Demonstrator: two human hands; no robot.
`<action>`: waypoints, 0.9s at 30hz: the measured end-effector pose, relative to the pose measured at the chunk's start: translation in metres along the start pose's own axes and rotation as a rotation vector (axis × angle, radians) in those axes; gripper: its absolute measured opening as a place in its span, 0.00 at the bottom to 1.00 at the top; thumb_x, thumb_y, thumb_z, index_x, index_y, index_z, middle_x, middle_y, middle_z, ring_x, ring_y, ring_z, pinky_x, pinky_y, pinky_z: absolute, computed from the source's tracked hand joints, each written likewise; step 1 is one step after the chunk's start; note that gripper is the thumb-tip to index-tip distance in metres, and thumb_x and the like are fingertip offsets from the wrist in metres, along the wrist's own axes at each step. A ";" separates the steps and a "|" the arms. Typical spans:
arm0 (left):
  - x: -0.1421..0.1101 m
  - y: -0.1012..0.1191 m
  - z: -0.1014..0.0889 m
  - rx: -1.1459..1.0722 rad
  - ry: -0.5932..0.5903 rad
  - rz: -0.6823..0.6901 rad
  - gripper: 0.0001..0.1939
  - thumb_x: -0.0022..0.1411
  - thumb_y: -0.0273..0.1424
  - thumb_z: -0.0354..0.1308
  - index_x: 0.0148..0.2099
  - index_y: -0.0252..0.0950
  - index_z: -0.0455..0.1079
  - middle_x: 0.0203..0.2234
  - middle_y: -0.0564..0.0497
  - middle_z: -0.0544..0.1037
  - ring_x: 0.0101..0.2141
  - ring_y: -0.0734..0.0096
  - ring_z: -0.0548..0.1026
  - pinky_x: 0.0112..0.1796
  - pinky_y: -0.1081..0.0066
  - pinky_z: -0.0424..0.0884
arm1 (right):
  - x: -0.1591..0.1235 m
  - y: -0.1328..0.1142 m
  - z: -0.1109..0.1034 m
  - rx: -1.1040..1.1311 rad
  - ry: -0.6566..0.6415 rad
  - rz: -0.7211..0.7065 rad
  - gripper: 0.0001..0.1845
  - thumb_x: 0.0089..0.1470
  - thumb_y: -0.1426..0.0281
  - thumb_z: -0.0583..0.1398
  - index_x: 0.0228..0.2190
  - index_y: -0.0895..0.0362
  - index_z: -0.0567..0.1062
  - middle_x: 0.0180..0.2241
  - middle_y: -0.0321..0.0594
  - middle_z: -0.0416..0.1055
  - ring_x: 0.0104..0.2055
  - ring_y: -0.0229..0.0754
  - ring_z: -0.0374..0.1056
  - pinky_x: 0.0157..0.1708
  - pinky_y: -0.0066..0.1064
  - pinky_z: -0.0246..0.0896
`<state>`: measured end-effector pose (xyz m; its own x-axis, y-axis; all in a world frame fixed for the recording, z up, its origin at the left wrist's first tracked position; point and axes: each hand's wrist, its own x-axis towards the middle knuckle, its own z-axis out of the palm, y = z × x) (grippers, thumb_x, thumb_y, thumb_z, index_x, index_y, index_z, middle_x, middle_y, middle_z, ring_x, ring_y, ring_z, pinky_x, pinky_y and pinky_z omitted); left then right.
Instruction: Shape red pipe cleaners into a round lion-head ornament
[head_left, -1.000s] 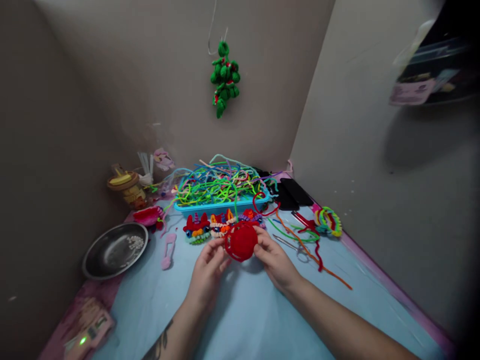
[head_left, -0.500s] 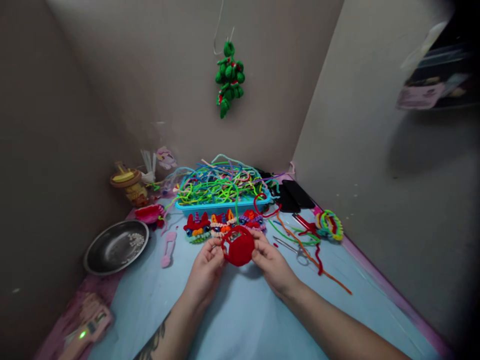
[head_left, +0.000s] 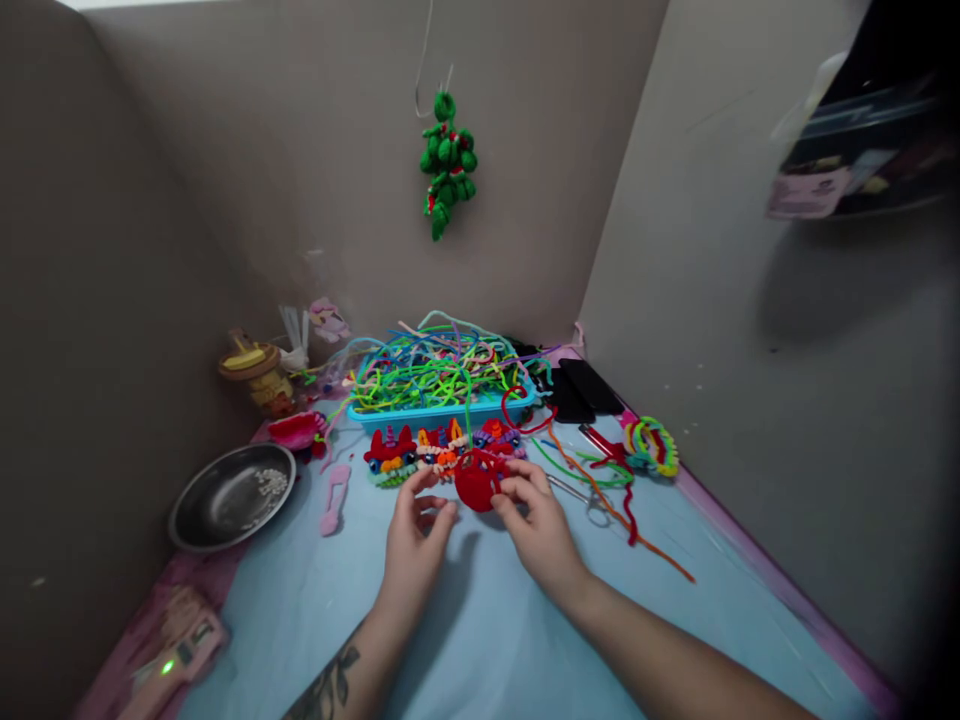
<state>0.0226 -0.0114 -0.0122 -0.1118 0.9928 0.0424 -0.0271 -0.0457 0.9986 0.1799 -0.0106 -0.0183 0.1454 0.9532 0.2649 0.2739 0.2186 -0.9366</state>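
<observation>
My right hand [head_left: 546, 532] pinches the right edge of a round red fuzzy piece [head_left: 475, 486], which looks like shaped pipe cleaners with a solid disc and open loops. It is held up over the blue table cover [head_left: 480, 630]. To its left, my left hand [head_left: 417, 540] is open, thumb and fingers curved apart with a small gap to the piece. Just behind stand three colourful fuzzy figures: one red and orange [head_left: 391, 450], one orange and cream [head_left: 441, 448], and one red and purple [head_left: 496, 440], partly covered by the red piece.
A blue tray [head_left: 405, 418] heaped with pipe cleaners stands behind. At right lie scissors [head_left: 598, 514], loose pipe cleaners [head_left: 660, 562], fuzzy rings [head_left: 654, 447] and black phone-like slabs [head_left: 592, 385]. Left are a metal bowl [head_left: 225, 500], a pink pin-shaped item [head_left: 334, 500] and a pink glue gun [head_left: 184, 650].
My left hand has let go of the red piece and drawn slightly away, fingers spreading. The piece, now only in my right hand, has turned. The view has shifted a little.
</observation>
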 end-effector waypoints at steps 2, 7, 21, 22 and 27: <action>-0.002 -0.002 0.000 0.060 -0.021 0.027 0.27 0.51 0.32 0.61 0.54 0.40 0.60 0.52 0.41 0.65 0.37 0.68 0.73 0.37 0.67 0.70 | -0.001 0.000 0.001 -0.012 0.018 -0.002 0.06 0.51 0.65 0.58 0.27 0.55 0.72 0.45 0.46 0.61 0.49 0.48 0.60 0.46 0.37 0.58; -0.009 -0.001 0.000 0.236 -0.143 0.248 0.31 0.49 0.28 0.63 0.56 0.43 0.62 0.54 0.44 0.66 0.52 0.58 0.66 0.49 0.63 0.63 | -0.002 0.000 0.007 0.076 -0.087 0.062 0.08 0.49 0.65 0.58 0.25 0.56 0.72 0.43 0.45 0.61 0.45 0.46 0.63 0.40 0.33 0.62; -0.002 -0.007 -0.010 0.562 -0.186 0.455 0.32 0.54 0.24 0.55 0.60 0.39 0.52 0.54 0.42 0.64 0.55 0.61 0.62 0.53 0.59 0.60 | -0.008 -0.003 0.003 0.074 -0.219 -0.052 0.07 0.53 0.68 0.57 0.30 0.55 0.75 0.43 0.44 0.63 0.47 0.44 0.63 0.45 0.35 0.60; -0.002 -0.007 -0.010 0.568 -0.183 0.452 0.32 0.54 0.25 0.55 0.60 0.39 0.52 0.54 0.42 0.64 0.55 0.61 0.62 0.52 0.59 0.61 | -0.007 -0.002 0.002 0.075 -0.192 -0.057 0.06 0.53 0.68 0.57 0.30 0.54 0.74 0.43 0.44 0.63 0.47 0.44 0.63 0.44 0.34 0.61; -0.003 -0.009 -0.010 0.583 -0.204 0.428 0.30 0.55 0.27 0.55 0.60 0.38 0.53 0.54 0.42 0.64 0.53 0.61 0.64 0.51 0.59 0.62 | -0.006 -0.002 -0.001 0.022 -0.108 -0.120 0.04 0.52 0.70 0.57 0.29 0.54 0.73 0.44 0.43 0.62 0.49 0.45 0.61 0.47 0.37 0.59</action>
<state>0.0128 -0.0147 -0.0217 0.1934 0.9050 0.3789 0.5144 -0.4224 0.7463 0.1793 -0.0168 -0.0175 0.0095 0.9368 0.3499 0.2621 0.3353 -0.9049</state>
